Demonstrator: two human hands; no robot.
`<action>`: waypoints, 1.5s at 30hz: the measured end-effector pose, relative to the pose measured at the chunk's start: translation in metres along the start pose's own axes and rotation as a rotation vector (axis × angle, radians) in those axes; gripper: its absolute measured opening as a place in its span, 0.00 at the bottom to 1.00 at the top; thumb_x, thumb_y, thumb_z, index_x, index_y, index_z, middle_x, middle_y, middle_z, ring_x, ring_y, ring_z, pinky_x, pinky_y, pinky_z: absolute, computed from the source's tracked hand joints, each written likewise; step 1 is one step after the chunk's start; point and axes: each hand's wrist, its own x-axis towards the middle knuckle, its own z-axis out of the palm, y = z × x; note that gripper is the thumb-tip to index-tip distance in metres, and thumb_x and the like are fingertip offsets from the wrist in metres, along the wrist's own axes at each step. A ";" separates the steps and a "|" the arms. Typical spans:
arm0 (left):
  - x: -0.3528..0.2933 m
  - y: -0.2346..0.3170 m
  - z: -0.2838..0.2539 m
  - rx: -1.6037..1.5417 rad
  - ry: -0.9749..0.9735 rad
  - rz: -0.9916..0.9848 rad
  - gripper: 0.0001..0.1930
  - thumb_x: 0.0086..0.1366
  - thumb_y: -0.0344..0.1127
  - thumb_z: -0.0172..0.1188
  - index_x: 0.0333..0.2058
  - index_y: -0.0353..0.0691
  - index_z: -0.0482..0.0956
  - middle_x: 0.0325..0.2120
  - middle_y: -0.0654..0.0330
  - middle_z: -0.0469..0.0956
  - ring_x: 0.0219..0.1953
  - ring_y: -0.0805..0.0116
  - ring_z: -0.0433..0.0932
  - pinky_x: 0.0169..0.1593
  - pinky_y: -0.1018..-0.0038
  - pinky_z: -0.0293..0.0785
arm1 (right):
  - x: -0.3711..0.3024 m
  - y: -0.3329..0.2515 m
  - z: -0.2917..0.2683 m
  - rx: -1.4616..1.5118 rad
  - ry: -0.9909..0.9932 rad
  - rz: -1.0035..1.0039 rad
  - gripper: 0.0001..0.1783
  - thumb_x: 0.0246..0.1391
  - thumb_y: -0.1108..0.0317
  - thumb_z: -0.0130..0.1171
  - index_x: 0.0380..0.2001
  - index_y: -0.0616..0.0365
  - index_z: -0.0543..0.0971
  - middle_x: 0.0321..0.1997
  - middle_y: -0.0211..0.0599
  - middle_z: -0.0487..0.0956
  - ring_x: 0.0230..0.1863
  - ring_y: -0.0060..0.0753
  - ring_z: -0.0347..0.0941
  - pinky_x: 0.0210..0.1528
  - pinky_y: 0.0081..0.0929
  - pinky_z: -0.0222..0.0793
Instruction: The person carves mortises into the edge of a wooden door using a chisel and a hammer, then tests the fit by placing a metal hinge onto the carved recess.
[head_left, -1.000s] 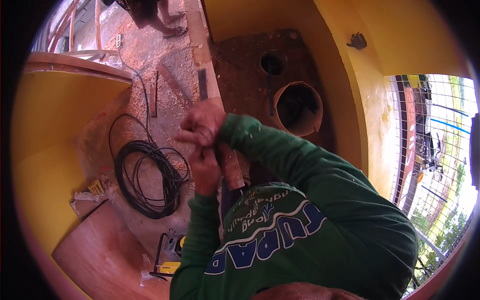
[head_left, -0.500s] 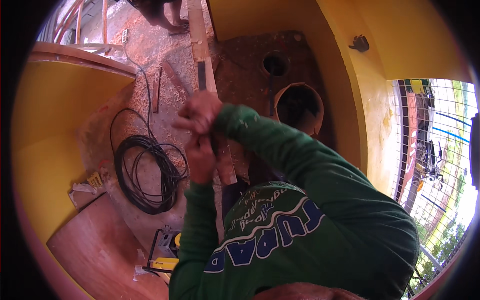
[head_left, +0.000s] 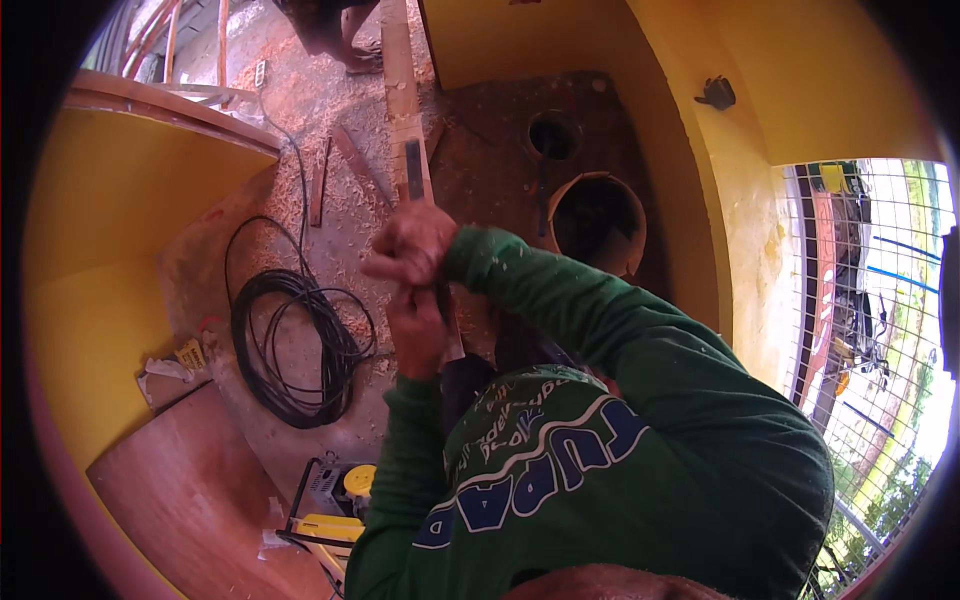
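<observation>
A long narrow dark tool lies along a wooden plank, its far end showing beyond my hands. My right hand is closed over its middle, fingers curled, with a fingertip poking out to the left. Just nearer to me, my left hand is also closed, touching my right hand and the dark near part of the tool. My hands hide most of the tool, so its exact kind does not show. The plank runs from my lap away toward the top.
Coiled black cable lies left of my hands on a floor strewn with wood shavings. Loose wood strips lie farther off. A yellow-and-black machine stands near left, a round bin right. Another person's foot is by the plank's far end.
Both hands and the dark tool have slid a little toward me along the plank. The whole view has shifted slightly.
</observation>
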 end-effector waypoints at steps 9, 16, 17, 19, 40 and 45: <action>0.010 0.029 0.005 -0.094 -0.013 -0.155 0.15 0.62 0.38 0.42 0.33 0.31 0.71 0.16 0.63 0.70 0.18 0.76 0.66 0.23 0.77 0.63 | 0.004 0.009 -0.006 -0.046 -0.019 0.004 0.22 0.42 0.50 0.50 0.09 0.58 0.72 0.12 0.46 0.69 0.16 0.48 0.66 0.20 0.38 0.60; 0.025 0.000 0.006 0.214 -0.014 0.198 0.14 0.61 0.37 0.42 0.35 0.32 0.71 0.20 0.63 0.71 0.20 0.75 0.68 0.26 0.78 0.66 | -0.004 0.000 -0.001 -0.036 0.052 -0.078 0.25 0.42 0.48 0.51 0.07 0.59 0.71 0.11 0.47 0.68 0.18 0.47 0.67 0.26 0.36 0.64; 0.027 0.001 0.008 0.185 -0.024 0.155 0.14 0.61 0.37 0.42 0.36 0.32 0.71 0.22 0.62 0.72 0.22 0.75 0.69 0.27 0.79 0.66 | 0.003 0.007 -0.009 -0.041 0.056 -0.080 0.25 0.42 0.48 0.51 0.07 0.59 0.71 0.11 0.47 0.68 0.18 0.47 0.67 0.26 0.36 0.64; 0.016 0.004 0.002 0.134 -0.048 0.040 0.15 0.61 0.37 0.42 0.38 0.32 0.71 0.26 0.61 0.73 0.25 0.75 0.70 0.29 0.79 0.67 | 0.012 0.004 -0.018 -0.079 0.003 -0.177 0.25 0.43 0.49 0.50 0.06 0.59 0.71 0.11 0.46 0.69 0.18 0.45 0.68 0.26 0.35 0.64; 0.015 0.022 0.013 -0.019 0.004 0.014 0.12 0.60 0.33 0.43 0.35 0.32 0.72 0.17 0.62 0.70 0.17 0.76 0.67 0.19 0.78 0.60 | 0.005 0.008 -0.013 0.010 0.041 0.031 0.25 0.40 0.50 0.53 0.05 0.59 0.67 0.09 0.47 0.64 0.15 0.48 0.63 0.20 0.37 0.58; 0.003 0.010 0.007 -0.151 0.028 -0.129 0.11 0.60 0.33 0.44 0.33 0.32 0.72 0.18 0.63 0.70 0.20 0.78 0.67 0.23 0.78 0.62 | 0.001 -0.001 -0.006 0.010 -0.001 -0.014 0.25 0.41 0.48 0.51 0.06 0.58 0.68 0.10 0.46 0.66 0.16 0.48 0.65 0.21 0.38 0.60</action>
